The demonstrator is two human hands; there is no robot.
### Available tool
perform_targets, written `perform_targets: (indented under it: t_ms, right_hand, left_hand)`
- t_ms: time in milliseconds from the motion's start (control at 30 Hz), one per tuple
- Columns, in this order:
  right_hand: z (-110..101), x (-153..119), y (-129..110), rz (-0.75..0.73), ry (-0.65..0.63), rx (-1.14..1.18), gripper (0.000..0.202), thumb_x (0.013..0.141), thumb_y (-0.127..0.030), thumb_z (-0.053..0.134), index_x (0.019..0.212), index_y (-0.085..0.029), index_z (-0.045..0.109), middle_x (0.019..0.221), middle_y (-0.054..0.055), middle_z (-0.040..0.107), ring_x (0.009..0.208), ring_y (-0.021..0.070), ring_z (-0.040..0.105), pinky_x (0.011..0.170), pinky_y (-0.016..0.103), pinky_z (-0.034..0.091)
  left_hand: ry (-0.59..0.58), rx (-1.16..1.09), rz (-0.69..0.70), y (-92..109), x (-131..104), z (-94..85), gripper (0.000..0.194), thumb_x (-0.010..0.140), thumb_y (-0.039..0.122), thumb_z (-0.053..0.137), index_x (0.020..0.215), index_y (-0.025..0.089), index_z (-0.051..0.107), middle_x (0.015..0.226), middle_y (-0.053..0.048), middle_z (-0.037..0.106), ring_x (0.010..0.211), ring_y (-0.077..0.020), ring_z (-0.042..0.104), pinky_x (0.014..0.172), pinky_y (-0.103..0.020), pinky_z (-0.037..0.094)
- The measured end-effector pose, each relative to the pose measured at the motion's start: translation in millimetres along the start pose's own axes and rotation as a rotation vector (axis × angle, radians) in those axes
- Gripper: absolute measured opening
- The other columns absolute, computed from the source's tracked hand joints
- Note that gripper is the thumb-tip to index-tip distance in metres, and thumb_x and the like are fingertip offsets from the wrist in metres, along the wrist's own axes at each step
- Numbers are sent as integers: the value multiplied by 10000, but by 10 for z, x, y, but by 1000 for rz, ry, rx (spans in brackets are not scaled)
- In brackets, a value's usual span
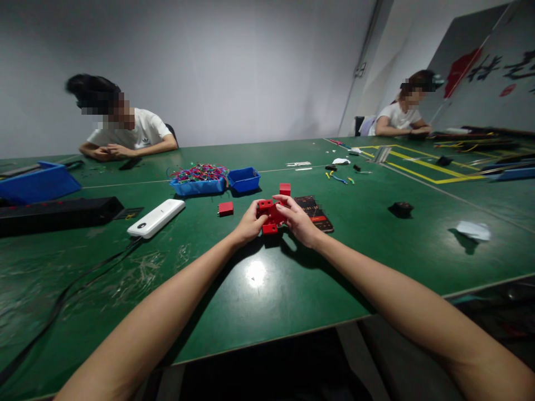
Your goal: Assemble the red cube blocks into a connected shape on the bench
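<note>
Both my hands are closed around a red block-like part (pixel 270 228) with small round holes, just above the green table. My left hand (pixel 249 223) grips its left side, thumb on the near face. On the other side, my right hand (pixel 300 223) has its fingers and thumb on the red part, hiding some of it. Whether it is one piece or several fitted together I cannot tell. Just beyond my right fingers stands a red block (pixel 285 189). Another red block (pixel 225 209), with a small metal pin at its side, lies left of my left hand.
A phone (pixel 318 214) lies beside my right hand. Left are a white power bank (pixel 156 218) with a black cable and a long black bar (pixel 58 216). Farther back stand a blue bin of colourful wires (pixel 199 186) and a smaller blue bin (pixel 244 181). Two people sit across the table.
</note>
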State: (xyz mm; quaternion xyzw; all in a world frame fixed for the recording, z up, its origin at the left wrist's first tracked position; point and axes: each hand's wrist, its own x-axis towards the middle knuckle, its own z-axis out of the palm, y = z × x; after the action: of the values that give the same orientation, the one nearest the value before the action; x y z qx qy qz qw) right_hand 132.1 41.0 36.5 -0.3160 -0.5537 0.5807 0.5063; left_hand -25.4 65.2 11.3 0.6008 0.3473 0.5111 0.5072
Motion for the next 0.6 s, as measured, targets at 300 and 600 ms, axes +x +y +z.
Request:
perform_targets:
  t_ms: [300,600]
  right_hand:
    - [17,-28,-27,-55,-52,-20,450,752,-432,701,1123,-239,536,941,18,677,830,155,654,781,299,532]
    - [50,-40,-87,-75,-56,-119,428,739,-433,715,1072,-219,551,881,12,676,786,153,657,765,307,546]
  left_hand:
    - [-12,80,48,1,-5,15,304,770,101,562,1057,177,496,993,-35,626,886,-129,610,802,-269,503]
    - [5,215,146,-45,-1,-17,350,757,104,541,1092,190,489,980,-23,613,877,-133,594,816,-282,502]
